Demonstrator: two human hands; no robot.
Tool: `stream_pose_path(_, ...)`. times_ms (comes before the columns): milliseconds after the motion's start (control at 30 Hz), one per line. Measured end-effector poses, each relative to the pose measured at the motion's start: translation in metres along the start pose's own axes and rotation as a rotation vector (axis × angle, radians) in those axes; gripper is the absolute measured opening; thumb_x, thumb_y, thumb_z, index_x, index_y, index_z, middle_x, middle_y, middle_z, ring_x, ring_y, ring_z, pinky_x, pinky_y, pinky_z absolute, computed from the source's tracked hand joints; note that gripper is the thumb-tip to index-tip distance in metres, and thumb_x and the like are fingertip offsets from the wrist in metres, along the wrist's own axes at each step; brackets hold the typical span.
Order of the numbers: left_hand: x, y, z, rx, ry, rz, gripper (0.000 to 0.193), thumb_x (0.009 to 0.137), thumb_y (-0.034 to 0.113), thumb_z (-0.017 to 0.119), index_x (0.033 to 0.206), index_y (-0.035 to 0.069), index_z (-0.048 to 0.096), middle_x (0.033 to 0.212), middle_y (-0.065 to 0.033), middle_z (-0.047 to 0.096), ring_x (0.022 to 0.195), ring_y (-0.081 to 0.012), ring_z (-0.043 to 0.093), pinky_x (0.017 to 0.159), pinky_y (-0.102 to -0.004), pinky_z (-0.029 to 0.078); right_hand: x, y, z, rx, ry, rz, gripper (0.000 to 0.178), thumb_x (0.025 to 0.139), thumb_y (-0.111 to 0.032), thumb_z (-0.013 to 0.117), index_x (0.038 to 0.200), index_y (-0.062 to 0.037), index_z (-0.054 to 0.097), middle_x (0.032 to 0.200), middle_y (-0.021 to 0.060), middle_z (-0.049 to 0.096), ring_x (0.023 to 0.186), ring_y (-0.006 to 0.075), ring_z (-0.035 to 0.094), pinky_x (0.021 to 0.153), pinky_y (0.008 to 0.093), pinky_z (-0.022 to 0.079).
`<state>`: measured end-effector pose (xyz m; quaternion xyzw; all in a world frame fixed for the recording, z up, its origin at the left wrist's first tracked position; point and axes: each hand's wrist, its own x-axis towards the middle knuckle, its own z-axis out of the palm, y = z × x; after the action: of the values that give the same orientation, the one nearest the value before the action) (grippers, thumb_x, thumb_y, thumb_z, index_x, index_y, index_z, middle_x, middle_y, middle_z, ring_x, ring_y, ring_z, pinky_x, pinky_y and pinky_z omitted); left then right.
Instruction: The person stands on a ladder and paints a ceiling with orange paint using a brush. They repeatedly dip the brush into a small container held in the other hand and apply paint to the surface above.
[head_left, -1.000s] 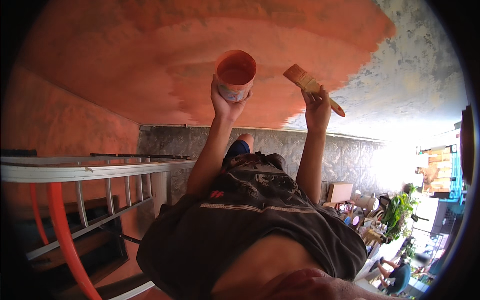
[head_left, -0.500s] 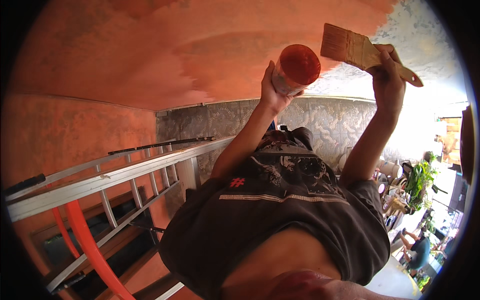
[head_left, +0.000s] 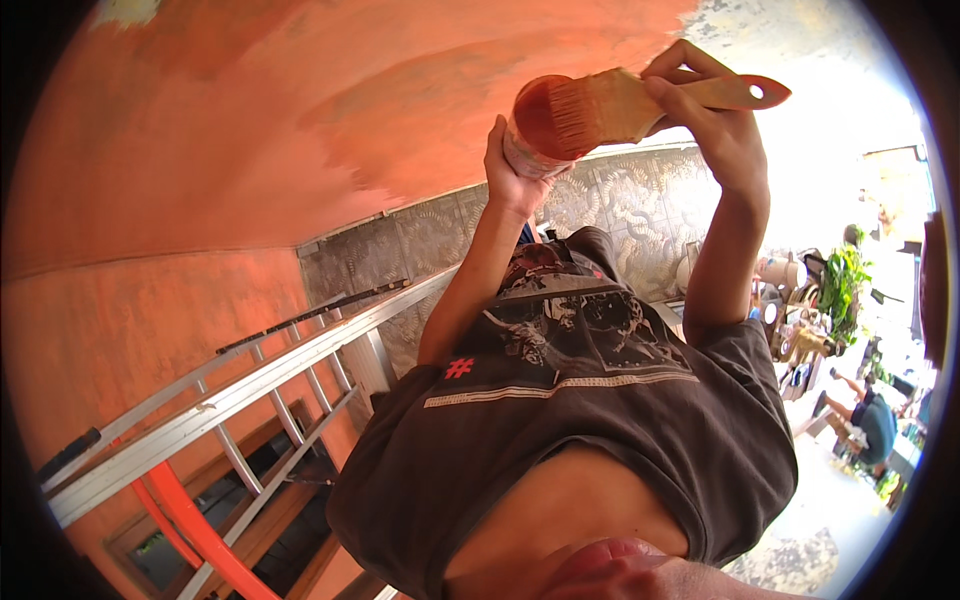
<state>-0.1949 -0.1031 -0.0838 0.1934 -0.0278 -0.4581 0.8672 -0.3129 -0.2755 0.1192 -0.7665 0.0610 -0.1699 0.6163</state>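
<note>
My right fingers (head_left: 682, 105) grip the brush (head_left: 615, 105), which hides part of the pot (head_left: 528, 156); my left fingers (head_left: 496, 142), partly hidden behind the pot, clasp it.

- From afar, I'm seeing the person wearing a dark T-shirt (head_left: 550, 415) with short sleeves (head_left: 742, 362).
- A grey-and-black print (head_left: 570, 330) is spreading across its front.
- A small red mark (head_left: 459, 368) is showing near a pale stripe (head_left: 560, 384).
- I'm noting a rounded neckline (head_left: 577, 442).
</note>
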Motion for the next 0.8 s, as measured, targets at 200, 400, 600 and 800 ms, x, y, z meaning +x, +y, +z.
stream_pose_path(200,-0.001,-0.003,0.004,0.005,-0.012,0.059,0.067,0.099,0.058,0.039,0.144,0.009,0.048,0.143,-0.0131,0.054,0.131,-0.0316,0.054,0.103,-0.0529,0.048,0.001,0.003,0.020,-0.309,0.007,0.001,0.018,0.094,-0.017,0.070,0.092,0.0006,0.067,0.079,0.0026,0.068,0.069,0.0078,0.066,0.060,0.0235,0.054)
stream_pose_path(400,-0.003,-0.002,0.006,0.032,-0.019,0.071,0.070,0.098,0.057,0.037,0.150,0.010,0.040,0.151,-0.0137,0.045,0.135,-0.0333,0.049,0.105,-0.0511,0.049,0.008,0.003,0.033,-0.447,0.067,-0.078,0.016,0.092,-0.015,0.071,0.087,0.0002,0.068,0.069,0.0030,0.065,0.063,0.0080,0.065,0.057,0.0246,0.052)
stream_pose_path(600,-0.004,0.001,0.004,0.019,0.006,0.100,0.067,0.099,0.056,0.037,0.150,0.013,0.041,0.149,-0.0118,0.047,0.135,-0.0318,0.049,0.104,-0.0513,0.049,0.005,0.000,0.045,-0.510,0.158,-0.105,0.022,0.090,-0.025,0.072,0.094,-0.0040,0.070,0.075,0.0087,0.068,0.067,0.0193,0.067,0.061,0.0323,0.051)
stream_pose_path(800,-0.004,0.006,0.001,0.059,-0.059,0.113,0.065,0.100,0.056,0.039,0.148,0.012,0.043,0.148,-0.0104,0.049,0.135,-0.0295,0.049,0.102,-0.0503,0.050,0.000,0.025,0.068,-0.497,0.202,-0.010,0.014,0.087,-0.015,0.074,0.087,-0.0019,0.067,0.064,0.0080,0.065,0.057,0.0159,0.064,0.055,0.0302,0.049)
